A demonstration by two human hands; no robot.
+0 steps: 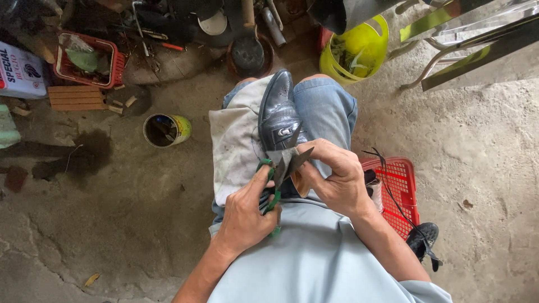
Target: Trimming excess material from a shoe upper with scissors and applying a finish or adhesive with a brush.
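Scissors (273, 188) with green handles sit in the left hand (247, 213), whose fingers are curled tight through and around the handle loops; the blades point up and away from the body, toward the dark scrap of leather (291, 158) that the right hand (337, 179) pinches between thumb and fingertips. That scrap is a thin, pointed piece, held just above the heel end of a black leather dress shoe (279, 115) with a small metal buckle.

The shoe lies along the person's right thigh, on blue jeans (328, 106), its long axis running straight away from the body with the toe farthest from the hands. A stained off-white cloth (236, 140) is draped over the lap beside and under it. The scissor blades meet the scrap from the lower left, so the cutting line runs roughly along the shoe's own axis, and both hands are close together, nearly touching at the scrap. The left hand is the nearer one to the tool's handles, the right the nearer to the shoe.

Around the seat on the concrete floor (112, 224) are an open tin can (166, 130), a red plastic basket (400, 193) to the right, a yellow bucket (359, 47) ahead, and a second red basket (90, 60) to the far left.
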